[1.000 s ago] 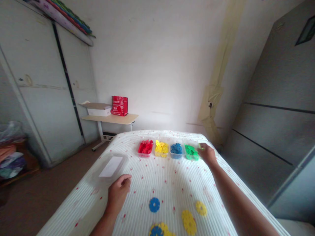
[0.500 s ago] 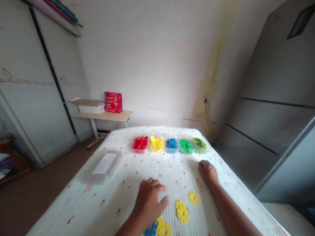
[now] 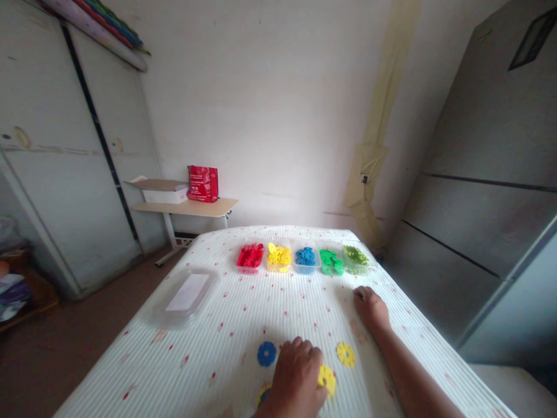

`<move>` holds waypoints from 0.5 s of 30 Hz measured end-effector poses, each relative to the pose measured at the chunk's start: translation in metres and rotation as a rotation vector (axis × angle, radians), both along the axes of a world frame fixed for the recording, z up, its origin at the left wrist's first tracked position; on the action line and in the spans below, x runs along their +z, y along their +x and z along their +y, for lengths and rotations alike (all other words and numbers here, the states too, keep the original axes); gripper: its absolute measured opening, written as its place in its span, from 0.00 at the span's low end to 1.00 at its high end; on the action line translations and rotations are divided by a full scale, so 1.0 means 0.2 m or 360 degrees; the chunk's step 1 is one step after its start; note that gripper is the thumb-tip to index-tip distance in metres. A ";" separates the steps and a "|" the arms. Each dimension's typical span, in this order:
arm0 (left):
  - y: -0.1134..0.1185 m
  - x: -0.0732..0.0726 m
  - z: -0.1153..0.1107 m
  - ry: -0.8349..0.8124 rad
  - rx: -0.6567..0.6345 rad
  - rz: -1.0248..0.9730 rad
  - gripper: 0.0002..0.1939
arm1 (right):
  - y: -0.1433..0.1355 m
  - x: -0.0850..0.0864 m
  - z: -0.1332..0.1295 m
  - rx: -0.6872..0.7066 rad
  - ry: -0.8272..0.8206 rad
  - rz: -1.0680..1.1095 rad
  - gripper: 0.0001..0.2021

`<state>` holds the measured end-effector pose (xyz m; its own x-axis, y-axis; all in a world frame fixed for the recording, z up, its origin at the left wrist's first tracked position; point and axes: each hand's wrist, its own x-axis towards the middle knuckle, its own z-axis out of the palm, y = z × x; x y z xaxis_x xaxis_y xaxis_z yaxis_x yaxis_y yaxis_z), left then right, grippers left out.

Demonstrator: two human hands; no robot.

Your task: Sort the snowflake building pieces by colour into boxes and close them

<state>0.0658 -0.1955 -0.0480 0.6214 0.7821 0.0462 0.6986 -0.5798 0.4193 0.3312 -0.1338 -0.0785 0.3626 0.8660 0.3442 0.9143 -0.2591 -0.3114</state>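
Note:
My left hand [image 3: 298, 374] is low over the near part of the table, fingers curled together, at a yellow notched disc [image 3: 326, 380] that it partly covers. Left of it lies a blue disc [image 3: 266, 353]. Yellow and blue pieces [image 3: 263, 396] show partly under the left wrist. Another yellow disc [image 3: 346, 354] lies flat between my two hands. My right hand [image 3: 371, 306] rests closed on the cloth farther right, a small dark thing at its fingertips, too small to name.
Clear boxes of red [image 3: 250, 256], yellow [image 3: 279, 256], blue [image 3: 305, 256], green [image 3: 331, 261] and light green pieces [image 3: 355, 254] stand in a row at the table's far side. A clear lid [image 3: 209, 290] with a white label lies at left. Behind, a side table [image 3: 204, 207] holds a red bag [image 3: 202, 184].
My left hand has moved right and nearer, onto the yellow discs, and its fingers have closed in. The blue disc now shows where that hand was. My right hand remains in place.

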 end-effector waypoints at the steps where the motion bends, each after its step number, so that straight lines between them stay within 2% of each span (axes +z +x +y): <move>1: 0.00 -0.01 0.00 -0.0046 -0.0013 -0.0020 0.10 | 0.00 0.00 0.00 0.0003 -0.0001 -0.0002 0.09; 5: -0.02 -0.05 0.02 -0.0255 0.0033 -0.0196 0.09 | 0.00 0.00 0.00 -0.0004 -0.0018 0.0003 0.09; 8: -0.04 -0.04 0.12 -0.0317 0.0193 -0.0476 0.05 | -0.01 0.00 0.00 -0.0023 -0.0033 -0.0006 0.10; 10: -0.06 0.01 0.25 -0.0445 0.0328 -0.0744 0.05 | -0.01 0.00 0.00 -0.0034 -0.0043 -0.0015 0.10; 12: -0.06 0.09 0.43 -0.0510 0.0416 -0.0809 0.04 | -0.02 0.01 -0.01 -0.0046 -0.0053 -0.0025 0.10; 15: -0.04 0.23 0.71 -0.0457 0.0566 -0.0937 0.04 | -0.03 0.01 -0.01 -0.0046 -0.0044 -0.0029 0.09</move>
